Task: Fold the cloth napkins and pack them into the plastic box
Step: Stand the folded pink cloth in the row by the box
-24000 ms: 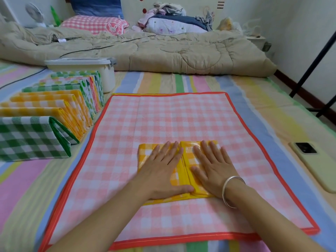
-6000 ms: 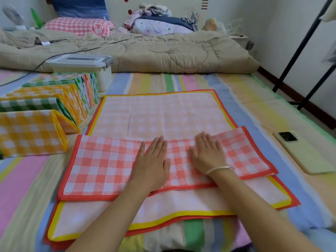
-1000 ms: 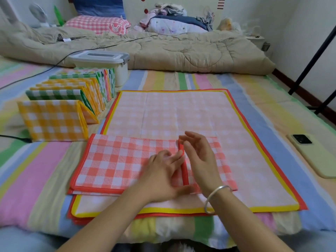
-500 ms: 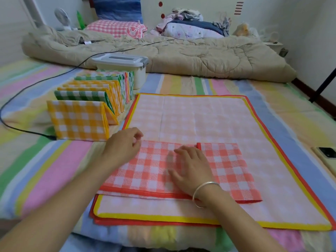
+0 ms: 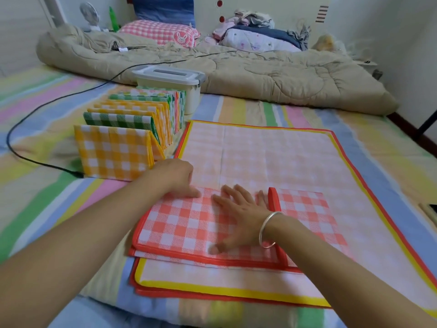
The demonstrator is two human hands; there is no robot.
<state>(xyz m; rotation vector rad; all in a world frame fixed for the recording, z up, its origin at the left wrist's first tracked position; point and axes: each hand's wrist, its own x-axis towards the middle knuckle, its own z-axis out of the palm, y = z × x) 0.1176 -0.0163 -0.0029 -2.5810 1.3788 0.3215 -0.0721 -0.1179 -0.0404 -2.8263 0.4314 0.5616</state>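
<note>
A red checked napkin (image 5: 184, 228), folded into a strip with its right part lying under the left, lies on a stack of flat pale napkins (image 5: 272, 159). My right hand (image 5: 238, 214) presses flat on the strip's middle, fingers spread. My left hand (image 5: 175, 176) rests with curled fingers at the strip's far left corner, touching it. A row of folded napkins (image 5: 132, 129) stands upright to the left, a yellow checked one at the front. The plastic box (image 5: 170, 84), white with its lid on, stands behind the row.
A beige quilt (image 5: 236, 69) lies rolled along the back with pillows and clothes behind it. A black cable (image 5: 35, 159) curves over the striped sheet at left. A phone's edge (image 5: 429, 211) shows at the far right.
My left hand has moved right, from the strip's left edge to its far corner. My right hand stays pressed flat on the strip, fingers now spread wider. The camera has turned slightly left.
</note>
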